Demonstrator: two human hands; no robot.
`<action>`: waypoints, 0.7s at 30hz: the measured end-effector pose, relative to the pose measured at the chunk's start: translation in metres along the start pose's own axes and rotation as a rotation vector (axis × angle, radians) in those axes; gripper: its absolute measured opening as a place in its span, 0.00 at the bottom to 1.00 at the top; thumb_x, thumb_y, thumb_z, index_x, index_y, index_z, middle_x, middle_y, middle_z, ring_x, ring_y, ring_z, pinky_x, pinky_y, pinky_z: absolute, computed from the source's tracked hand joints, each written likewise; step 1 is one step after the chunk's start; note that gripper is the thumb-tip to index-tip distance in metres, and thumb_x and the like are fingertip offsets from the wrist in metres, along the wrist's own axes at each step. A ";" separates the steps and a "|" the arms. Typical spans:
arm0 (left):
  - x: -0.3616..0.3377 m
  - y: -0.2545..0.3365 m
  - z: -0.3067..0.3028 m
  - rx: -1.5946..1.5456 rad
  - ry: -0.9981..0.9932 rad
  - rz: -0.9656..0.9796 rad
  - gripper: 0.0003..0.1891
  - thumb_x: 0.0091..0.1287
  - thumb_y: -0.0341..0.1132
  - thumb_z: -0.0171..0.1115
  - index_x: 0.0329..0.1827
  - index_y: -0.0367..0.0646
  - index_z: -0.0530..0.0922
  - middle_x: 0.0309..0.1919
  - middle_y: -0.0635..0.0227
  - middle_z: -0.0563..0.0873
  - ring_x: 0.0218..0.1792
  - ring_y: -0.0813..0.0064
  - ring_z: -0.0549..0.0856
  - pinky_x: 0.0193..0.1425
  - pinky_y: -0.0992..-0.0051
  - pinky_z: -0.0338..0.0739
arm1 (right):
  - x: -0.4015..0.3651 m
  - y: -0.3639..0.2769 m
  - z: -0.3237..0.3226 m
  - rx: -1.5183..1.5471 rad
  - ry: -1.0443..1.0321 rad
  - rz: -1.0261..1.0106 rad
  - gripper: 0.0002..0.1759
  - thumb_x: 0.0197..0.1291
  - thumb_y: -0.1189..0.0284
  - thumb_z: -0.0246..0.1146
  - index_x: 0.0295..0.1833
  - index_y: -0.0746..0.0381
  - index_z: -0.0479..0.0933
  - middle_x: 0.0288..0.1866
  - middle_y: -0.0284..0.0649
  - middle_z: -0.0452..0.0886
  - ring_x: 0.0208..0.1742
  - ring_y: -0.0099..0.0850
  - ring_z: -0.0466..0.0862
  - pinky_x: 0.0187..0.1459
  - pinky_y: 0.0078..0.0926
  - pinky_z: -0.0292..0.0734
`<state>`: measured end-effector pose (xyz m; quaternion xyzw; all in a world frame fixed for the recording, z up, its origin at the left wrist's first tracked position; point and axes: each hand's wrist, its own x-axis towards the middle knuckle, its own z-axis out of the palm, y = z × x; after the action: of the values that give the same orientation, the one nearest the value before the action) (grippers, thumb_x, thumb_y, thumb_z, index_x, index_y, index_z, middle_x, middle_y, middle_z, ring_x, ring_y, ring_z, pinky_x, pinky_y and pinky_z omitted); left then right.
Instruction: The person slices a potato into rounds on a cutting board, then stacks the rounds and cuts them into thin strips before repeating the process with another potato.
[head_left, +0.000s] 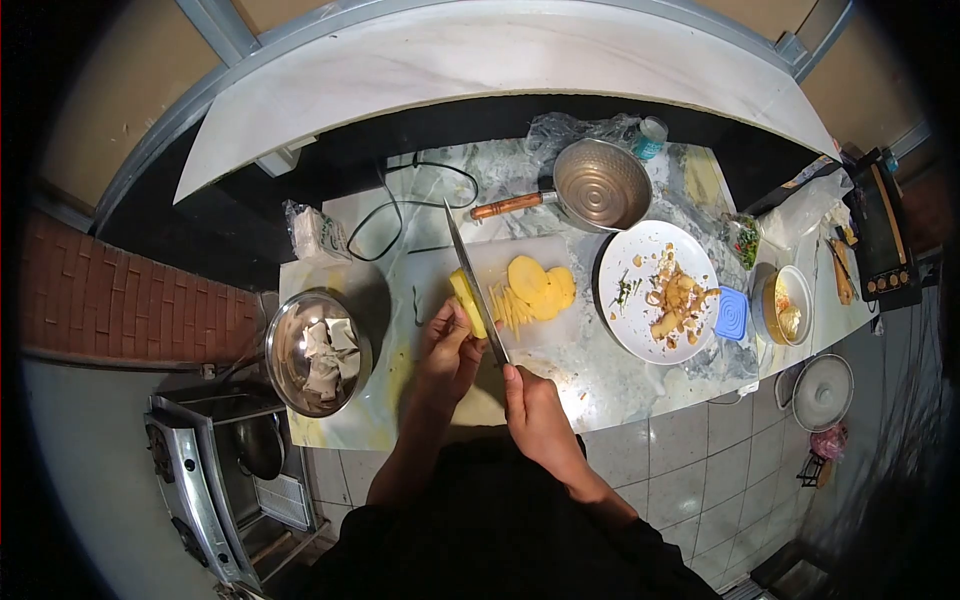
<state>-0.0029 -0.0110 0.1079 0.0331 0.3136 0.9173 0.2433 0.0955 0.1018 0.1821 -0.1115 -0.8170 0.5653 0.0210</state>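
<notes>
My left hand (452, 352) is closed on a piece of yellow potato (466, 300), standing it near the left side of the white cutting board (432, 268). My right hand (540, 415) grips a long kitchen knife (473, 262) by its handle, the tip pointing away from me. The blade lies just right of the held potato; whether it touches is hard to tell. Thin potato strips (512, 308) lie beside the blade, and round potato slices (540, 285) overlap to their right.
Left stands a steel bowl (280, 350) with pale pieces, near a packet of tissues (318, 236). Behind the board are a black cord (400, 205) and a wooden-handled saucepan (602, 190). At right are a white plate (640, 245) with peelings, a blue square (732, 313) and a food bowl (768, 310).
</notes>
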 end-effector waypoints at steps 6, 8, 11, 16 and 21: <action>-0.010 -0.005 0.015 0.064 -0.027 0.031 0.15 0.76 0.34 0.46 0.60 0.38 0.70 0.54 0.64 0.79 0.52 0.74 0.82 0.60 0.66 0.78 | 0.005 -0.001 0.000 0.001 0.011 0.014 0.21 0.73 0.68 0.45 0.30 0.73 0.70 0.22 0.61 0.71 0.25 0.61 0.71 0.27 0.45 0.66; -0.012 -0.005 0.017 0.062 -0.004 0.031 0.15 0.76 0.33 0.46 0.60 0.38 0.70 0.54 0.64 0.79 0.52 0.74 0.82 0.61 0.66 0.77 | 0.005 0.002 0.001 -0.003 0.017 -0.007 0.21 0.73 0.68 0.45 0.30 0.73 0.70 0.21 0.61 0.71 0.25 0.61 0.71 0.27 0.45 0.66; -0.013 -0.011 0.014 0.056 0.016 0.050 0.14 0.76 0.33 0.45 0.60 0.38 0.71 0.54 0.64 0.80 0.52 0.74 0.82 0.62 0.66 0.77 | 0.008 0.005 0.004 0.011 0.034 -0.028 0.21 0.73 0.69 0.45 0.30 0.73 0.70 0.21 0.61 0.71 0.25 0.60 0.72 0.27 0.45 0.66; -0.018 -0.013 0.016 -0.016 0.114 0.025 0.13 0.76 0.32 0.45 0.57 0.37 0.72 0.51 0.65 0.80 0.50 0.76 0.82 0.64 0.68 0.75 | 0.004 0.005 0.004 -0.028 0.009 -0.003 0.21 0.73 0.69 0.46 0.30 0.73 0.70 0.21 0.62 0.72 0.26 0.61 0.73 0.27 0.46 0.67; -0.018 -0.010 0.024 -0.107 0.258 0.041 0.11 0.75 0.33 0.46 0.53 0.38 0.73 0.45 0.68 0.80 0.43 0.78 0.81 0.64 0.70 0.74 | -0.005 0.007 0.009 -0.101 0.011 -0.007 0.21 0.73 0.69 0.46 0.30 0.73 0.71 0.22 0.63 0.73 0.28 0.62 0.75 0.29 0.48 0.68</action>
<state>0.0226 0.0010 0.1231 -0.0917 0.2921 0.9341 0.1836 0.1002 0.0950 0.1726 -0.1125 -0.8449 0.5226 0.0218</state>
